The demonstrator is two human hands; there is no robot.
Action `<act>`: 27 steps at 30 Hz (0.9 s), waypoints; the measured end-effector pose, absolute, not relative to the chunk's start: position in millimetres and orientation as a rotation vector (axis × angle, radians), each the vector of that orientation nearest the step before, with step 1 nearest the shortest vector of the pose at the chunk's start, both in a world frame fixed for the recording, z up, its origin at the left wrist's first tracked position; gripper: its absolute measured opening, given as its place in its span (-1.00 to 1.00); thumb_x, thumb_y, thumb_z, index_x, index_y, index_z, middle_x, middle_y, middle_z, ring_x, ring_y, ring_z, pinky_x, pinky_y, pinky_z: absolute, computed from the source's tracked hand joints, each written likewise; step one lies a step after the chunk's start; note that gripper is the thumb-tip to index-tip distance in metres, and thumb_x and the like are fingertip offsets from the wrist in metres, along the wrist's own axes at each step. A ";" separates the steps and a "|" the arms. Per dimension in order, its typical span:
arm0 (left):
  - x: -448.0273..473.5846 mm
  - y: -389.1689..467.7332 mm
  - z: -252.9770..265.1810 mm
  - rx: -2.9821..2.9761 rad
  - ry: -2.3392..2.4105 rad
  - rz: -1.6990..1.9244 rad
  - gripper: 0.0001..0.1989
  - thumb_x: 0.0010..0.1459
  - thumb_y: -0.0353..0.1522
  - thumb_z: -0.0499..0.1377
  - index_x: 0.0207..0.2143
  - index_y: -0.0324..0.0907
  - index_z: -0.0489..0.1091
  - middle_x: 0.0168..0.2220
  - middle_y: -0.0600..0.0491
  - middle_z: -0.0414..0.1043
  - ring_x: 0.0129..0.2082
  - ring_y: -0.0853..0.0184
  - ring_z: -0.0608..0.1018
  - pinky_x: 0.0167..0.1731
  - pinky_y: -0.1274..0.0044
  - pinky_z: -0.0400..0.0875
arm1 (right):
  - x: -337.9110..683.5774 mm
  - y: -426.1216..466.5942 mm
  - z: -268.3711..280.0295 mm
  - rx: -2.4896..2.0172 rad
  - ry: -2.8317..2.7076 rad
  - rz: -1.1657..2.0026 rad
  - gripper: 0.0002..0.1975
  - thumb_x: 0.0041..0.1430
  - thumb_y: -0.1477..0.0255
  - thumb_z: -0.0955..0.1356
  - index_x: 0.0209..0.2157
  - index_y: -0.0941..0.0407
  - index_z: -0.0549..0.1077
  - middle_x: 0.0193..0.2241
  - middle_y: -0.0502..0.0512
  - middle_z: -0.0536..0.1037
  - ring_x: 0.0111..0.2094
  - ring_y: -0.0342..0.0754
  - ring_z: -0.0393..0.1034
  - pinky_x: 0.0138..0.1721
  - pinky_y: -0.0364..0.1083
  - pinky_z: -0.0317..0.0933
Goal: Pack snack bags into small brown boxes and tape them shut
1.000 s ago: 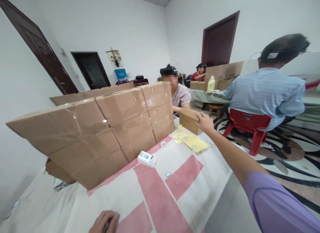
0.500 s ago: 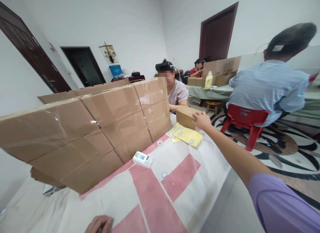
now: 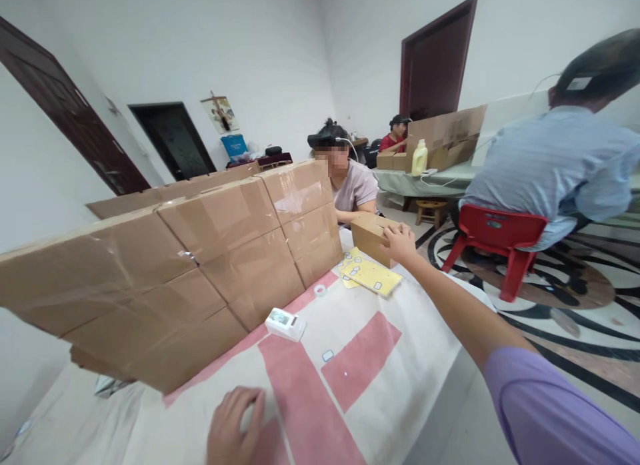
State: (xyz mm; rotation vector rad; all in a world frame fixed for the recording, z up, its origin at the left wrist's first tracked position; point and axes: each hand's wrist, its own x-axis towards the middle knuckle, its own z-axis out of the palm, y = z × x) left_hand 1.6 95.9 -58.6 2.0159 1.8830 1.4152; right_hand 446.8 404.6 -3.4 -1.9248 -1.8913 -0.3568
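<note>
My right hand (image 3: pixel 399 242) reaches out to the far right end of the table, its fingers over the top edge of a small brown cardboard box (image 3: pixel 369 235). Beside the box lie yellow sheets (image 3: pixel 373 276) with pale label-like patches. My left hand (image 3: pixel 234 425) is low over the near part of the cloth, fingers loosely bent, thumb apart, nothing in it. A white tape dispenser (image 3: pixel 285 324) sits mid-table, with a roll of clear tape (image 3: pixel 320 290) behind it. A small blue-edged label (image 3: pixel 327 356) lies on the cloth.
A wall of taped cardboard boxes (image 3: pixel 240 252) runs along the table's left side. Behind it sits a person (image 3: pixel 353 185). At right, another person in a blue shirt (image 3: pixel 535 165) sits on a red chair (image 3: pixel 500 225). A yellow bottle (image 3: pixel 420 158) stands on a farther table.
My left hand has come up and forward into view, its fingers more spread. My right hand stays at the cardboard box, which has hardly moved. The view has shifted slightly.
</note>
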 end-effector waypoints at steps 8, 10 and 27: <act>238.9 322.9 22.3 2.337 1.349 1.272 -0.75 0.33 -0.20 0.12 -0.24 -0.19 0.44 -0.26 0.04 0.50 -0.26 0.35 0.53 -0.17 0.39 0.49 | 447.1 415.8 -26.3 -1.794 -1.700 -0.321 -0.62 0.27 0.20 0.30 0.04 0.04 0.46 0.23 0.26 0.37 0.33 0.40 -0.04 0.13 0.34 0.06; 274.4 380.2 31.5 2.386 1.333 1.188 -0.73 0.30 -0.18 0.17 -0.13 -0.20 0.45 -0.14 0.00 0.51 -0.18 0.32 0.55 -0.12 0.34 0.51 | 445.7 420.0 -29.5 -1.774 -1.654 -0.313 -0.63 0.28 0.17 0.30 0.02 0.05 0.47 0.22 0.27 0.39 0.33 0.40 -0.04 0.12 0.34 0.07; 360.2 527.4 18.6 2.265 1.945 0.783 -0.63 0.29 -0.18 0.18 0.08 -0.13 0.39 0.13 -0.09 0.40 0.05 0.19 0.50 0.04 0.20 0.47 | 442.9 427.9 -36.1 -1.740 -1.566 -0.298 -0.72 0.20 0.21 0.35 -0.10 -0.01 0.53 0.20 0.20 0.42 0.28 0.39 0.01 0.14 0.35 0.02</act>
